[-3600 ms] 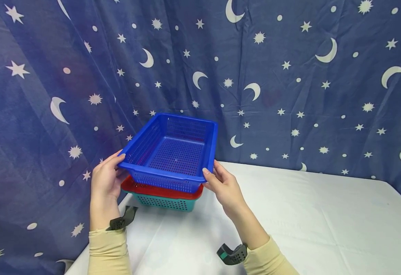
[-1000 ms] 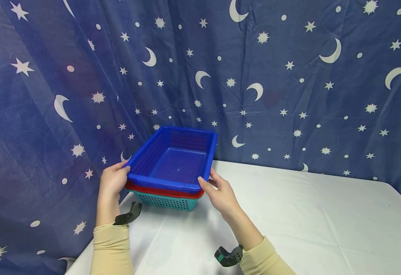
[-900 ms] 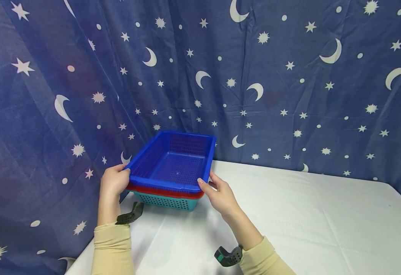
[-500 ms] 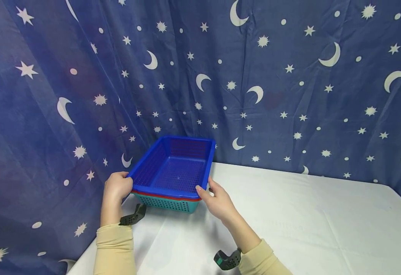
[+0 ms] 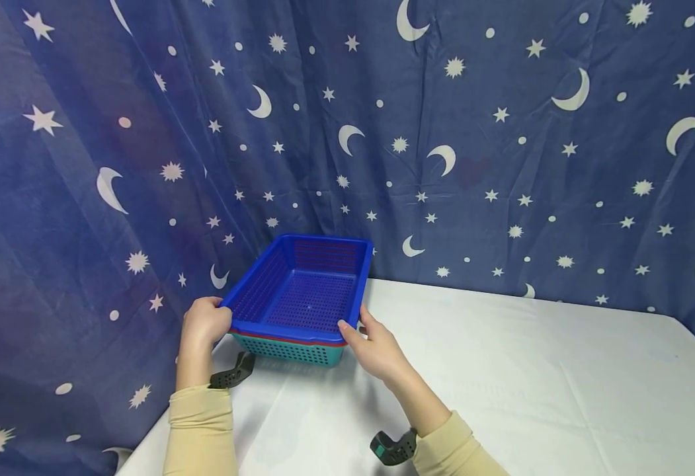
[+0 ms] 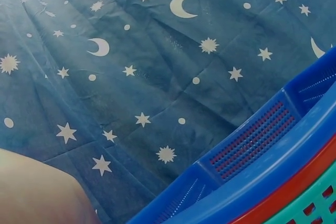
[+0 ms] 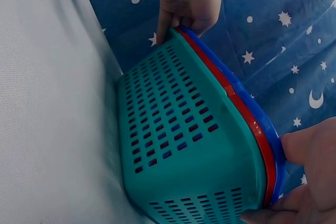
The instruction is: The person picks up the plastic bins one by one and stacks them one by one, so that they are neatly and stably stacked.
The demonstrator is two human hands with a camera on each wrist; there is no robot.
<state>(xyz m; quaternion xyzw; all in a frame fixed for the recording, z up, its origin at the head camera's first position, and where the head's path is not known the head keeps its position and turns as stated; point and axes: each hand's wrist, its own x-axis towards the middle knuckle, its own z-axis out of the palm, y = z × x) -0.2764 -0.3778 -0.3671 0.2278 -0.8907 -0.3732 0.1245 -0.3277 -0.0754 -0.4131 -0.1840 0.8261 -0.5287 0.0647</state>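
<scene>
A blue plastic basket (image 5: 311,297) is nested inside a red basket (image 7: 257,129) and a teal basket (image 5: 287,349), their rims close together. The perforated teal sides show clearly in the right wrist view. My left hand (image 5: 205,324) grips the stack's front left corner, its fingers partly hidden by the rims. At the front right corner my right hand (image 5: 377,347) holds the stack, thumb on the blue rim and fingers reaching below it to the teal one. Nothing lies inside the blue basket.
The stack stands on a table with a white cloth (image 5: 502,370), near its back left corner. A dark blue curtain (image 5: 472,178) with moons and stars hangs behind and along the left. Each wrist carries a dark band with a camera (image 5: 393,448).
Both hands have lowered the blue basket from above into the red and teal ones, so the red rim is now a thin line. Over the last half second almost nothing moved.
</scene>
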